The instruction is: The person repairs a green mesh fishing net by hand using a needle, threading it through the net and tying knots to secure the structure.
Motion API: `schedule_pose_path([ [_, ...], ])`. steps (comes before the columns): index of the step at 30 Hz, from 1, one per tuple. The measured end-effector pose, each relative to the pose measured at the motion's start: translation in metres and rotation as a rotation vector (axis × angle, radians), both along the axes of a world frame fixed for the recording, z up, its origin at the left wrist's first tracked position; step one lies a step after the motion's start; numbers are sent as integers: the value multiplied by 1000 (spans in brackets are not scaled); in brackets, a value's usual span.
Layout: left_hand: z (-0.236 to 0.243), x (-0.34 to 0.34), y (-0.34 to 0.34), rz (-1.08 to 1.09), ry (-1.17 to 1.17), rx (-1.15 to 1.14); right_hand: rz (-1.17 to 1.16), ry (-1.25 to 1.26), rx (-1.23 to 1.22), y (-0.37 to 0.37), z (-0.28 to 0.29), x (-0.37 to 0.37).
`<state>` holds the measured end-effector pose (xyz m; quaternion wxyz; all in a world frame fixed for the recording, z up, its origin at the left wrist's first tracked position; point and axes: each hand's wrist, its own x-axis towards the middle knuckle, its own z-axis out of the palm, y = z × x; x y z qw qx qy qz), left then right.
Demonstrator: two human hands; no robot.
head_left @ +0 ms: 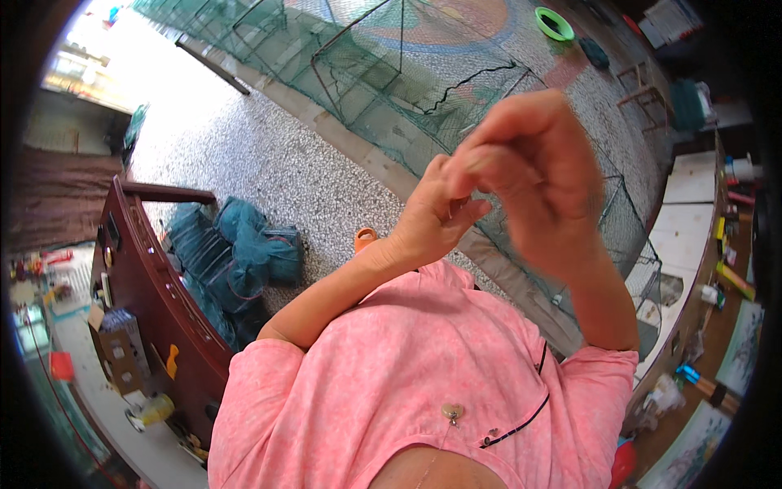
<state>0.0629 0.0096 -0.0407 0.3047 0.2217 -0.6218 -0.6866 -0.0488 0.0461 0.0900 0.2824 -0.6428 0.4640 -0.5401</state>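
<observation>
My left hand (436,212) is raised in front of my chest, its fingers curled and partly behind my right hand (538,171). The right one is blurred, with fingers and thumb bent together at the left hand's fingertips. Whatever they may hold is too small or hidden to make out. Beyond them lies a long green net trap (366,57) with rectangular metal frames, stretched over the speckled floor (326,171). Below the hands are my pink shirt (407,350) and an orange sandal (366,239).
Bundled teal netting (244,253) lies beside a dark red wooden cabinet (155,301) on the left, near a cardboard box (122,350). A cluttered counter (684,342) runs along the right. A green basin (555,24) and a wooden chair (639,94) stand farther back.
</observation>
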Motion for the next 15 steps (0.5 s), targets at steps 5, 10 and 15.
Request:
schedule_pose_path([
  [5,22,14,-47,-258,42,-14,-260,65,-101,12,17,-17],
  [10,29,28,-90,-504,-97,-63,-542,500,196,43,26,-24],
  [15,44,20,-101,-569,-147,-586,-717,169,842,84,14,-27],
])
